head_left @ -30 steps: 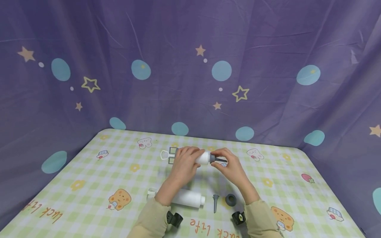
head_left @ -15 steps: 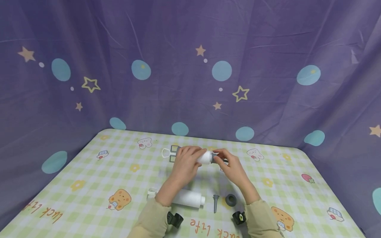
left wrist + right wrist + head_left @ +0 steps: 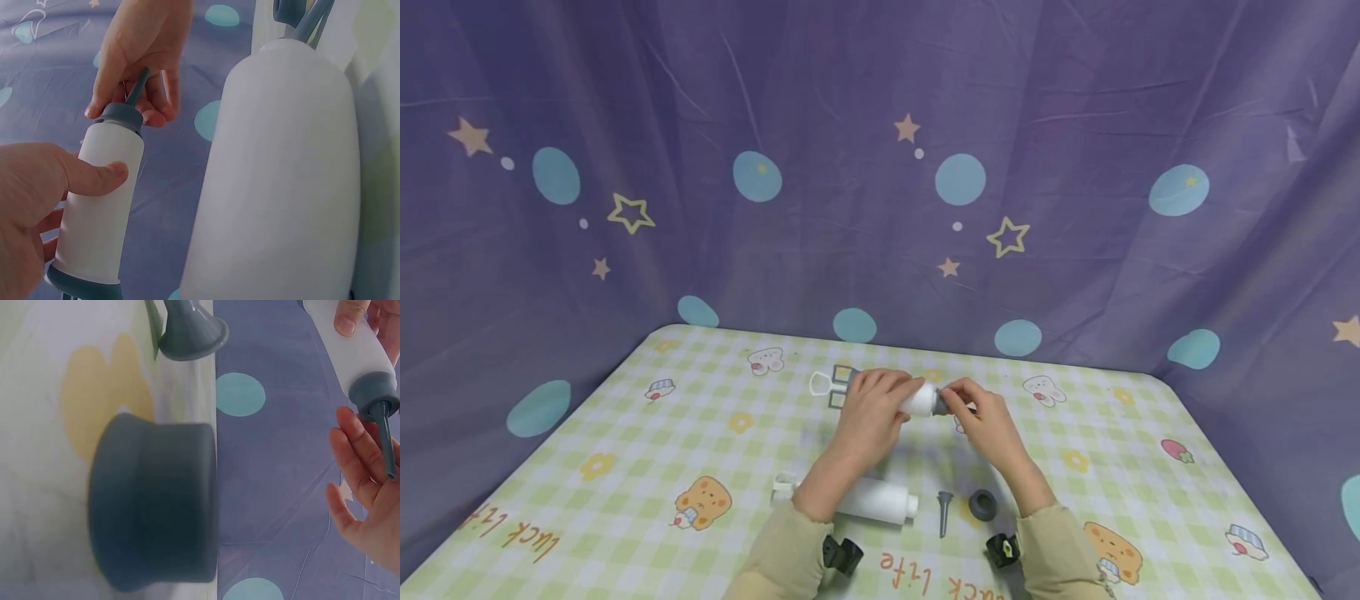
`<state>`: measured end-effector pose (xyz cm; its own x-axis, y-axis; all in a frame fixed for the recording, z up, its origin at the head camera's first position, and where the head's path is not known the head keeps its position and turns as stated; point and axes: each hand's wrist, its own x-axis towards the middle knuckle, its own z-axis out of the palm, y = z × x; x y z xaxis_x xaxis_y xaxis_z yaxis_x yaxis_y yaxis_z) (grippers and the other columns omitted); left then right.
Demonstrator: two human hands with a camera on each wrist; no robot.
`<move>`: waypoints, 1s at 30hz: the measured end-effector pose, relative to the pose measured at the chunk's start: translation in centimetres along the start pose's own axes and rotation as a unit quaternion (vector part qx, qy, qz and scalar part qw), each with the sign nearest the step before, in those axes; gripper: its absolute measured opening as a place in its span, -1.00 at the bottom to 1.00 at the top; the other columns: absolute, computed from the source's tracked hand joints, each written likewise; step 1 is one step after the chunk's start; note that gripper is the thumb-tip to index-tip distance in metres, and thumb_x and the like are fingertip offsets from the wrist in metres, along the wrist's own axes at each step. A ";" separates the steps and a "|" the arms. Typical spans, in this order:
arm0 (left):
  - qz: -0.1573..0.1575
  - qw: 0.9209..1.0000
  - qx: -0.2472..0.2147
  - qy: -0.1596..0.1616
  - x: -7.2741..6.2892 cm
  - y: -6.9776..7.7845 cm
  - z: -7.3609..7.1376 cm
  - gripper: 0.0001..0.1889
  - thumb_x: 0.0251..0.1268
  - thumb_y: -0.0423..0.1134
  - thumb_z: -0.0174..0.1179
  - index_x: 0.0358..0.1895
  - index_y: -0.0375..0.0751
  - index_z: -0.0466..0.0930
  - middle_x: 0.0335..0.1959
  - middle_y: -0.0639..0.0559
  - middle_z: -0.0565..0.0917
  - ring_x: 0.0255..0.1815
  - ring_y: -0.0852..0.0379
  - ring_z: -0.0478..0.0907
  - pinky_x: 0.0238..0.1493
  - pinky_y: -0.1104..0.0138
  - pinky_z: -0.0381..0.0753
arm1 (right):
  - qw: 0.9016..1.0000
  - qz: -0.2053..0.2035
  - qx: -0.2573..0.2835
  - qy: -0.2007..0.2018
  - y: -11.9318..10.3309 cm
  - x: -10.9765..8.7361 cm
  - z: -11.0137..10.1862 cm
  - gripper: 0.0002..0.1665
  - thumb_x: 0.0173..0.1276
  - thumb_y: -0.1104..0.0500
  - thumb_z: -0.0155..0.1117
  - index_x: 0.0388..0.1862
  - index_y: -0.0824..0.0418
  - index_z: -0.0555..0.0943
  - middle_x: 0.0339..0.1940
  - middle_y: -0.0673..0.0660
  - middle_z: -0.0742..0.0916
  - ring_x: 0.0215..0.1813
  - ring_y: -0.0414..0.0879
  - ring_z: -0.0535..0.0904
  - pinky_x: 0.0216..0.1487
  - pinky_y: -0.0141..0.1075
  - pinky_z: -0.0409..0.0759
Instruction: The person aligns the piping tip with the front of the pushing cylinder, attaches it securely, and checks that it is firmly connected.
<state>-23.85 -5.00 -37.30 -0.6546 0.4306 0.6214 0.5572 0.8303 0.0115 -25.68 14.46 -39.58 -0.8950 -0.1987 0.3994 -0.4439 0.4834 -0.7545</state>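
Observation:
My left hand (image 3: 868,421) grips the white barrel of an icing syringe (image 3: 94,231), thumb laid across its side. The syringe is held over the table, its ring handle and finger loops pointing left. At the other end, a grey cap (image 3: 122,115) fits over the barrel with a thin dark nozzle (image 3: 382,437) sticking out of it. My right hand (image 3: 988,421) pinches this cap with thumb and fingertips. The left palm hides part of the barrel in the head view.
A second white barrel (image 3: 876,502) lies nearer my body, partly behind the left forearm. To its right are a loose grey nozzle (image 3: 944,512) and a grey ring-shaped cap (image 3: 982,504). A checked cloth covers the table (image 3: 647,533); a purple curtain (image 3: 865,267) hangs behind.
My right thumb and fingers have shifted their grip on the cap, now covering more of the nozzle. The syringe has slid slightly right with the left hand.

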 end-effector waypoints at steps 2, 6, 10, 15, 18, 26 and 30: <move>-0.001 1.000 0.004 -0.002 0.0 0.0 -0.1 -0.45 -0.11 -0.23 0.39 0.08 0.04 0.53 -0.02 0.11 0.58 0.04 0.07 0.44 0.09 0.16 0.33 | 1.000 0.004 0.000 -0.002 0.0 0.0 0.0 -0.69 0.36 -0.11 0.00 -0.13 0.01 0.57 -0.35 -0.06 0.68 -0.24 -0.15 0.59 -0.15 -0.24 0.59; -0.004 1.000 0.008 -0.004 0.1 -0.1 -0.2 -0.45 -0.11 -0.23 0.39 0.08 0.05 0.53 -0.02 0.11 0.58 0.04 0.07 0.45 0.08 0.17 0.33 | 1.000 -0.013 0.015 -0.009 -0.1 0.0 -0.1 -0.68 0.29 -0.05 0.13 -0.02 0.02 0.53 -0.15 -0.03 0.66 -0.08 -0.09 0.56 -0.01 -0.12 0.54; -0.011 1.000 0.000 -0.005 0.1 -0.2 -0.3 -0.44 -0.13 -0.24 0.39 0.09 0.03 0.53 -0.02 0.10 0.58 0.04 0.06 0.45 0.09 0.17 0.33 | 0.996 -0.081 0.021 -0.002 -0.6 -0.2 -0.3 -0.55 0.11 0.17 0.35 0.01 0.14 0.51 -0.04 0.05 0.61 0.01 0.02 0.53 0.05 -0.06 0.46; -0.013 1.000 -0.012 -0.003 0.0 -0.3 -0.3 -0.44 -0.14 -0.25 0.40 0.08 0.01 0.53 -0.02 0.09 0.58 0.04 0.05 0.44 0.08 0.16 0.32 | 0.988 -0.156 0.015 0.008 -2.5 -0.5 -0.6 -0.54 -0.02 0.40 0.39 -0.07 0.33 0.52 -0.11 0.19 0.62 -0.04 0.07 0.53 0.06 -0.25 0.46; -0.012 1.000 -0.014 -0.001 0.0 -0.3 -0.3 -0.44 -0.14 -0.26 0.40 0.08 0.01 0.53 -0.03 0.09 0.58 0.04 0.05 0.44 0.08 0.16 0.32 | 0.987 -0.160 0.013 0.008 -3.2 -0.6 -0.8 -0.58 -0.01 0.42 0.37 -0.11 0.33 0.53 -0.13 0.18 0.63 -0.06 0.05 0.54 0.06 -0.31 0.46; -0.010 1.000 -0.011 0.001 0.0 -0.2 -0.3 -0.44 -0.13 -0.26 0.40 0.09 0.02 0.53 -0.02 0.10 0.57 0.05 0.06 0.44 0.10 0.15 0.31 | 0.993 -0.120 0.017 0.002 -1.1 -0.3 -0.4 -0.62 0.12 0.30 0.32 -0.04 0.17 0.53 -0.10 0.07 0.64 -0.02 -0.03 0.54 0.04 -0.06 0.46; -0.005 1.000 -0.011 0.006 0.0 -0.2 -0.3 -0.45 -0.13 -0.26 0.40 0.08 0.02 0.54 -0.02 0.09 0.58 0.04 0.05 0.44 0.09 0.15 0.32 | 0.995 -0.092 0.027 -0.008 0.1 -0.1 -0.3 -0.67 0.22 0.16 0.24 -0.01 0.02 0.52 -0.11 -0.04 0.65 -0.03 -0.13 0.54 0.03 -0.03 0.48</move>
<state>-23.78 -5.25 -37.04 -0.6537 0.4180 0.6308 0.5623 0.8262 0.0352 -25.61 14.78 -39.58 -0.7983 -0.2932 0.5260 -0.6022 0.3904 -0.6964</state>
